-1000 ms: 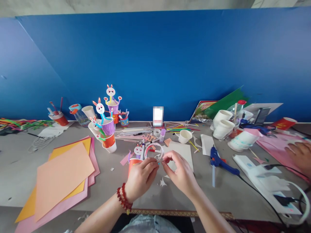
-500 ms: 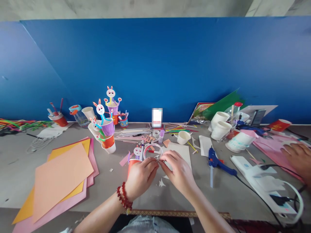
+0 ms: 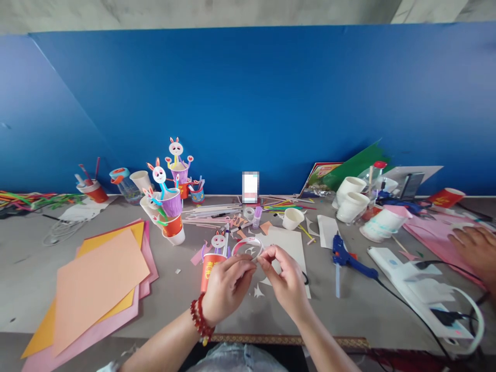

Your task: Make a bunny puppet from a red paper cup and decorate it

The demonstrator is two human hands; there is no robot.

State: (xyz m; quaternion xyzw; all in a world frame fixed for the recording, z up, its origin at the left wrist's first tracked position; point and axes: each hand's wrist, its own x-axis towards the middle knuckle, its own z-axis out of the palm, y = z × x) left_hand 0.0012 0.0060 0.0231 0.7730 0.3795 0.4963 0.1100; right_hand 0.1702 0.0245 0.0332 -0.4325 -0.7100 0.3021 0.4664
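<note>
My left hand (image 3: pixel 227 287) and my right hand (image 3: pixel 284 279) meet above the grey table (image 3: pixel 372 305), both pinching a thin white paper ring (image 3: pixel 248 246) at its near edge. The ring stands up between the fingertips. Just left of my left hand stands an orange paper cup (image 3: pixel 208 273) with a small bunny face (image 3: pixel 218 241) on a stick. A white sheet (image 3: pixel 289 248) lies under and behind my right hand, with small white paper cut-outs (image 3: pixel 259 292) on the table between my wrists.
Stacked orange and pink sheets (image 3: pixel 96 279) lie at left. Bunny cup figures (image 3: pixel 170 201) stand behind. A blue glue gun (image 3: pixel 346 258) with cable lies right of my hands, white cups (image 3: pixel 351 199) beyond. Another person's hand (image 3: pixel 473 250) rests on pink paper at far right.
My hands have drawn slightly toward me and lifted the ring, uncovering more of the orange cup. The other person's hand at right stays about where it was.
</note>
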